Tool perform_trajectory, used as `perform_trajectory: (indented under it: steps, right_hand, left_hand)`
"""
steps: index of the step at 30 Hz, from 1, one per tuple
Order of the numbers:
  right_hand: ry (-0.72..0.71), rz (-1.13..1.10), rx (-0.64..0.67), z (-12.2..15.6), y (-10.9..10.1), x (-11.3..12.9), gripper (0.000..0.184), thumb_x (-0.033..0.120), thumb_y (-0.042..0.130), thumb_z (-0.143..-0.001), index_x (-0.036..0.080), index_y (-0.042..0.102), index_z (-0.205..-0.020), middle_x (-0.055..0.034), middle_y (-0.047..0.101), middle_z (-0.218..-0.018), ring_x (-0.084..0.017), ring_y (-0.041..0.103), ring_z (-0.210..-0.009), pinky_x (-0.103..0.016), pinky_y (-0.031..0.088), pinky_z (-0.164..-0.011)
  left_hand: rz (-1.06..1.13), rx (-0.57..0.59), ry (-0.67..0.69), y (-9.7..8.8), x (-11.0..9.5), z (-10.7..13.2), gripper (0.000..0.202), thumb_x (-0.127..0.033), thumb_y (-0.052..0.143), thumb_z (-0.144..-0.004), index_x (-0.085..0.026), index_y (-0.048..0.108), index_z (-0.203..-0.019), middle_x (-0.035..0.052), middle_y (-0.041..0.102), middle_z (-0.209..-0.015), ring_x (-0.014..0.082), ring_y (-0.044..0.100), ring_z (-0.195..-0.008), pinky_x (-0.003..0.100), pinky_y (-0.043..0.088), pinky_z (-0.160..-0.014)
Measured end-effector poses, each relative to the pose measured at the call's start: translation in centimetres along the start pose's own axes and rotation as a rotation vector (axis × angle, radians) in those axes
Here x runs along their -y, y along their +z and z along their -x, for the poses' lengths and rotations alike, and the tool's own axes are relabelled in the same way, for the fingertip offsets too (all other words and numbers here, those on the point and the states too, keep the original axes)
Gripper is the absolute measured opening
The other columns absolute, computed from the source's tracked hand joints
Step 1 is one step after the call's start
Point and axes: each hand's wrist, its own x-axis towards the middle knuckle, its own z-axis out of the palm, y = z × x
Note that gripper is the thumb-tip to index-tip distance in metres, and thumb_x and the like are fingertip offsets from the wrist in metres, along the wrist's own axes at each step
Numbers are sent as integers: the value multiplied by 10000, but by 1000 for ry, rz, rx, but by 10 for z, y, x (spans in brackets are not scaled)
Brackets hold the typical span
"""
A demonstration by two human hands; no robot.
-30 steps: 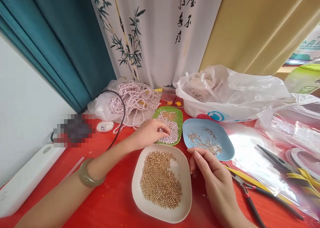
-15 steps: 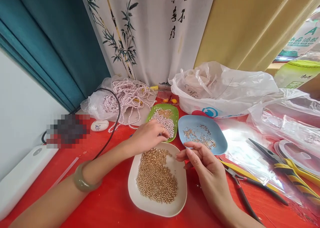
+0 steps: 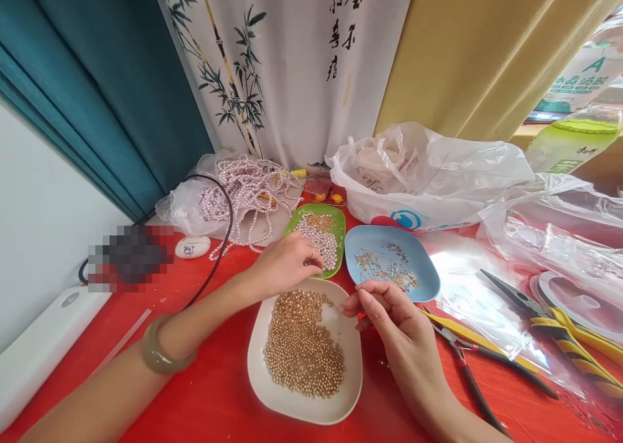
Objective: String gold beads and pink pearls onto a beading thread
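Note:
My left hand (image 3: 285, 264), with a ring and a bangle, reaches over the near left side of the green dish (image 3: 341, 232). Its fingers are bent down at the pale pink pearl beads (image 3: 327, 243); the fingertips are partly hidden, so what they hold cannot be made out. Between thumb and forefinger, my right hand (image 3: 392, 316) pinches a thin metal pin (image 3: 361, 277) above the right rim of the white dish (image 3: 351, 371). That dish holds many small gold beads (image 3: 304, 349). Behind my right fingers, the blue dish (image 3: 424, 261) contains loose metal pins.
Strings of pink pearls (image 3: 238, 183) lie at the back left beside a black cable (image 3: 228, 209). White plastic bags (image 3: 438, 170) fill the back right. Pliers with red-and-black handles (image 3: 457, 342) and yellow-and-black pliers (image 3: 549, 320) rest on the red table at right.
The view has shifted slightly. My right hand keeps its pinch, with the thin pin showing more clearly above the fingertips. My left hand stays over the green dish.

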Motion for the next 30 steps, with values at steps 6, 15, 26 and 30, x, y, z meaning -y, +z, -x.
perform_trajectory:
  steps: [6,15,26,30]
  right_hand:
    - [5,-8,6,-1,1,0,127,294,479,-822,196,529,-757,-12,612,-682,-128,553,-642,-229,438,-568]
    - [16,-40,22,1,1,2,158,303,492,-811,187,538,-715,-5,602,-665,-121,542,-624,-225,417,-562]
    - [53,-79,55,5,4,8,159,246,505,-765,186,482,-619,45,480,-529,-85,432,-479,-202,342,-459]
    - [33,-60,53,5,5,9,158,228,490,-756,188,476,-604,39,482,-530,-93,437,-492,-212,352,-473]
  left_hand:
    - [-17,-13,-16,2,-1,0,166,-227,510,-768,-205,675,-763,31,653,-821,206,488,-885,340,371,-790]
    - [455,-95,-138,0,-7,-2,118,-237,563,-730,-174,655,-770,29,660,-832,159,551,-795,302,411,-741]
    - [1177,44,-342,6,-23,3,128,-213,682,-603,-140,634,-697,-11,593,-665,47,468,-519,180,351,-476]
    - [1226,65,-374,6,-25,4,173,-220,687,-600,-150,640,-751,-9,600,-707,26,441,-471,181,341,-457]
